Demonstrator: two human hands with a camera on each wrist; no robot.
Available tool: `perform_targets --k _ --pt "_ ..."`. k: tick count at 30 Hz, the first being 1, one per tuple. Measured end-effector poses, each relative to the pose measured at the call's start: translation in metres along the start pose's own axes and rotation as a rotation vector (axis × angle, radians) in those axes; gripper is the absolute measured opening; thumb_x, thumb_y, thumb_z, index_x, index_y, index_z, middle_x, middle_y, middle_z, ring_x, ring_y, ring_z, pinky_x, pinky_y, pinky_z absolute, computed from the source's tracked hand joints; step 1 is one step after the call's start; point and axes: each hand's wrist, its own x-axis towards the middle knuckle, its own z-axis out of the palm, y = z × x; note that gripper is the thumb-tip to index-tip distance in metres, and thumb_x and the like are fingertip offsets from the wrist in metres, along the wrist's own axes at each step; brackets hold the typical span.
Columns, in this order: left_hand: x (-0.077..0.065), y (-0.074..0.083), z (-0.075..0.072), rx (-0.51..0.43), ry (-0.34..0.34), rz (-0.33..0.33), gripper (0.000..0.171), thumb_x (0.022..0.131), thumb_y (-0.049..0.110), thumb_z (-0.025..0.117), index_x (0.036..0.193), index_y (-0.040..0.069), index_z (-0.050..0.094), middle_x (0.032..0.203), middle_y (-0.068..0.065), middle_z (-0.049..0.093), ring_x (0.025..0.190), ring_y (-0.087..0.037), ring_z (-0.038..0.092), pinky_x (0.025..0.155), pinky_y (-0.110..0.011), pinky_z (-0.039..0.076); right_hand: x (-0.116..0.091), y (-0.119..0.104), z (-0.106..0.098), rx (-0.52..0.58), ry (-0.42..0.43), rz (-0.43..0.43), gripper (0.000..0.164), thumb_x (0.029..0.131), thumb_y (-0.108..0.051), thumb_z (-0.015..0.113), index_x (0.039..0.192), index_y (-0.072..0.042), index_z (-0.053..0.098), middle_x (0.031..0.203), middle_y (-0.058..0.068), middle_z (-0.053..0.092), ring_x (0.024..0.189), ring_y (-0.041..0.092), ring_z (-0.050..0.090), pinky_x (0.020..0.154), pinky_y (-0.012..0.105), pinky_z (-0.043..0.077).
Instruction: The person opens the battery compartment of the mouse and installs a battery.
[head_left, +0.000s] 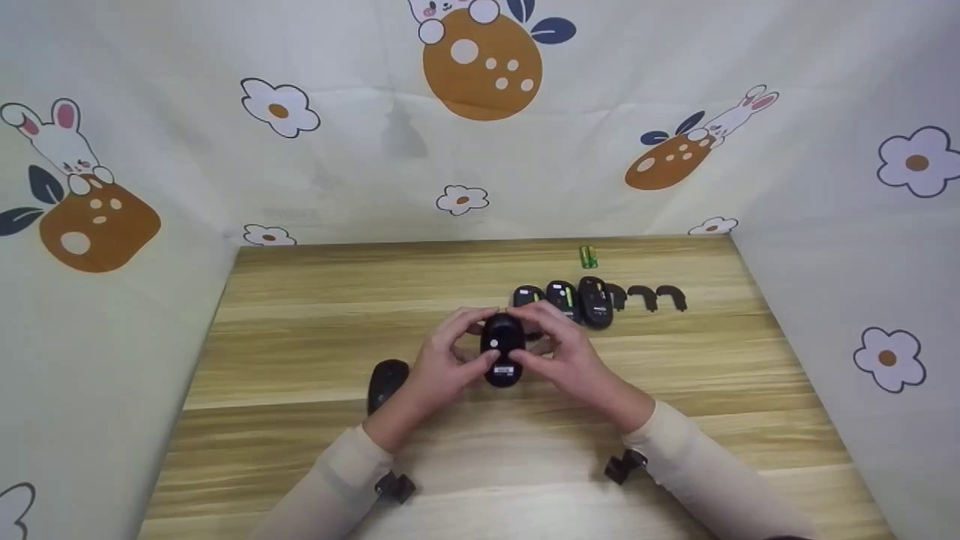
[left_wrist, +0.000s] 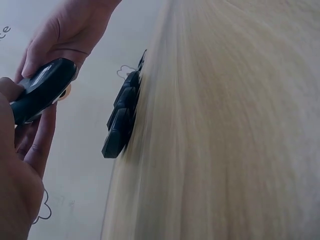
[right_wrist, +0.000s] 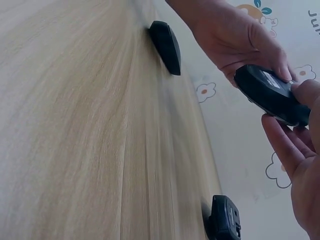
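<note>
A black computer mouse (head_left: 504,330) is held above the table between both hands, its underside with a white label turned up toward the head camera. My left hand (head_left: 448,354) grips its left side, thumb on the underside and fingers at the far end. The right hand (head_left: 564,354) grips the other side in the same way. In the left wrist view the mouse (left_wrist: 47,85) is tilted and apart from the table; in the right wrist view the mouse (right_wrist: 270,95) shows its label and both thumbs. The fingers hide part of its edges.
Another black mouse (head_left: 386,379) lies by the left forearm. Beyond the right hand, several mice, including one (head_left: 597,304) with its underside up, stand in a row. Curved black covers (head_left: 643,297) lie beside them, and two green batteries (head_left: 589,257) lie near the back edge.
</note>
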Motion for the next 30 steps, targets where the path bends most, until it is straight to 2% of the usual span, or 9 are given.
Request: perform_targets --k 3,10,19,24,30 --pt "0.0004 0.0003 0.0001 -0.023 -0.005 -0.038 0.057 0.098 0.011 0.085 0.151 0.019 0.067 0.139 0.0 0.067 0.118 -0.024 0.067 0.076 -0.042 0.069 0.0 -0.0003 -0.0005 -0.001 -0.006 0.026 0.059 0.094 -0.01 0.088 0.15 -0.015 0.067 0.137 0.005 0.066 0.111 0.028 0.073 0.079 0.039 0.069" --pt "0.0018 0.0001 0.0017 -0.069 -0.023 -0.095 0.059 0.096 0.006 0.084 0.151 0.015 0.066 0.141 -0.006 0.067 0.117 -0.029 0.067 0.077 -0.05 0.069 0.0015 -0.0014 -0.0011 0.02 -0.027 0.074 0.06 0.094 -0.007 0.088 0.149 -0.013 0.066 0.138 0.007 0.065 0.109 0.029 0.071 0.081 0.041 0.069" --pt "0.0015 -0.0018 0.0037 -0.058 -0.041 -0.139 0.056 0.095 0.005 0.084 0.147 0.016 0.067 0.138 -0.005 0.069 0.115 -0.027 0.067 0.069 -0.036 0.067 0.0042 -0.0023 -0.0023 0.043 -0.095 0.107 0.056 0.095 0.0 0.084 0.146 -0.009 0.063 0.136 0.012 0.063 0.109 0.03 0.07 0.08 0.049 0.069" --pt "0.0016 -0.0012 0.0041 -0.055 -0.046 -0.161 0.057 0.094 0.006 0.084 0.147 0.017 0.068 0.137 -0.003 0.07 0.115 -0.026 0.066 0.069 -0.035 0.066 0.0053 -0.0025 -0.0033 0.067 -0.105 0.157 0.054 0.095 -0.003 0.085 0.144 -0.009 0.064 0.136 0.011 0.067 0.11 0.031 0.069 0.081 0.05 0.069" --pt "0.0021 -0.0006 0.004 -0.061 -0.057 -0.16 0.057 0.094 0.007 0.085 0.147 0.018 0.069 0.137 -0.002 0.069 0.115 -0.026 0.066 0.069 -0.036 0.067 0.0061 -0.0037 -0.0046 0.048 -0.089 0.198 0.049 0.097 -0.008 0.085 0.142 -0.01 0.067 0.131 0.008 0.073 0.111 0.03 0.071 0.097 0.047 0.064"
